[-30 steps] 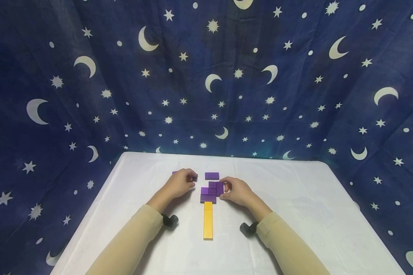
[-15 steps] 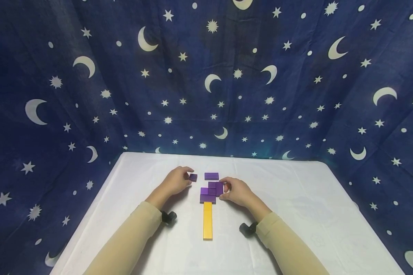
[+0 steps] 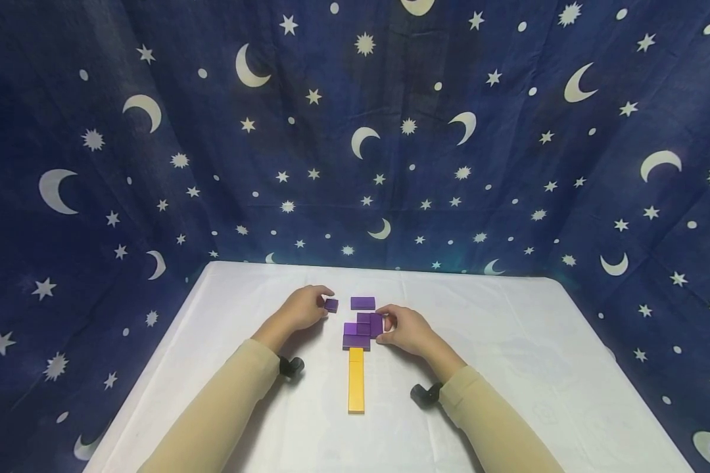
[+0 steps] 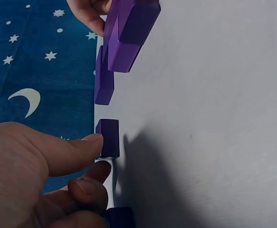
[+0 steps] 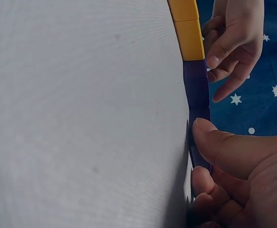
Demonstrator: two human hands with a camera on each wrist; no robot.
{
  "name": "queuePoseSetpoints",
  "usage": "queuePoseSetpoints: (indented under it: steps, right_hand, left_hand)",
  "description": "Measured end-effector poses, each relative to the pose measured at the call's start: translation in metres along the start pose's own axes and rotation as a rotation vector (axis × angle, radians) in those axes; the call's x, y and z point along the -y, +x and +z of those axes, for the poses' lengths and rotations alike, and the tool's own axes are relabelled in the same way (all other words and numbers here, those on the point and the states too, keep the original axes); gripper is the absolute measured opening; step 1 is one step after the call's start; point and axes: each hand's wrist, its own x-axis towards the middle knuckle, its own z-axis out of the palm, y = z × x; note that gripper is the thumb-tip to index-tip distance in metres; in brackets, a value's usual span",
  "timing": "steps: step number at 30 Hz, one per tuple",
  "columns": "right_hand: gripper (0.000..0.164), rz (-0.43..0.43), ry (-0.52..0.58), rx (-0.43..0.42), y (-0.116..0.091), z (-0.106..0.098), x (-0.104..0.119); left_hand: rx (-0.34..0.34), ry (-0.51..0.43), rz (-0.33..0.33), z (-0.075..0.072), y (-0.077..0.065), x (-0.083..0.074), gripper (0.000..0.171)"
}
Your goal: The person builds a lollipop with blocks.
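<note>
A small purple block (image 3: 331,305) lies on the table by my left hand (image 3: 300,309). The index finger arches past its far side; in the left wrist view the thumb (image 4: 88,147) overlaps the block's edge. My right hand (image 3: 411,330) pinches the upright purple block (image 3: 377,326) between thumb and index finger, at the right side of a cluster of purple blocks (image 3: 356,341). A separate purple block (image 3: 363,303) lies behind the cluster. Yellow blocks (image 3: 356,387) form a strip running from the cluster toward me.
Another dark purple block (image 4: 120,216) shows under the left hand in the left wrist view, hidden in the head view. The white table (image 3: 509,355) ends at a dark blue curtain (image 3: 390,151) with moons and stars. A black camera sits on each wrist.
My left hand has drawn back slightly to the left and its fingers have spread, so the small purple block now shows. The right hand stays at its block.
</note>
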Motion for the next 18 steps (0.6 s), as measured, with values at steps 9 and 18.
queuePoseSetpoints:
  steps: [9, 18]
  right_hand:
    - [0.064, 0.004, -0.002, 0.001, 0.001, 0.0, -0.001]
    - [0.064, 0.006, -0.001, -0.002, 0.0, 0.0, -0.002]
  left_hand:
    - [0.039, 0.022, 0.001, -0.002, 0.008, 0.001, 0.046]
    - [0.048, 0.022, -0.012, -0.001, 0.012, 0.0, 0.037]
